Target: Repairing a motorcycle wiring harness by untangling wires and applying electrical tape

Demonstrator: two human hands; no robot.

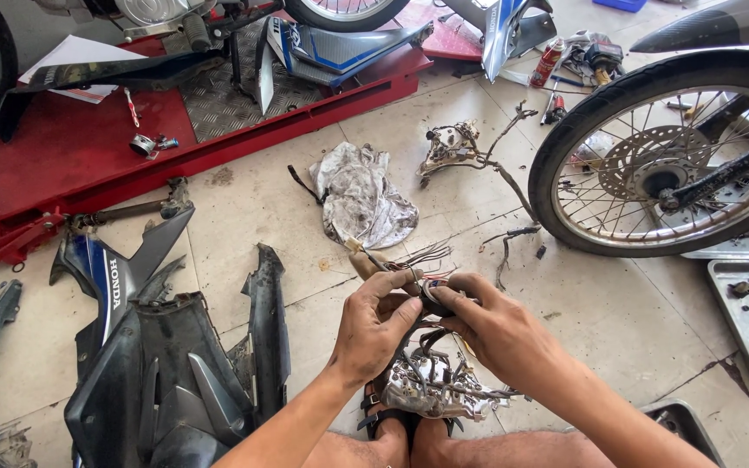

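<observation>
The fingers (409,305) of both hands pinch together on a small dark round part (433,296) trailing thin wires, held just above a grimy metal engine piece (431,390) that rests by the person's sandalled feet. The left hand (373,328) closes around the wire bundle, the right hand (494,328) grips the round part from the other side; neither is open. From where I stand the risk looks plain: the wires (426,254) are thin and tangled, and a hard tug could snap one or pull it from its fitting, or the small part could slip onto the tiled floor (617,321) and roll among the clutter. A dirty rag (361,198) lies just beyond, a stripped wiring harness (457,147) further off, near the spoked wheel (674,160). Dark fairing panels (166,364) with white lettering lie to the left. A red spray can (549,61) with a white cap stands far back, and white paper (71,56) sits on the red lift (62,165).
</observation>
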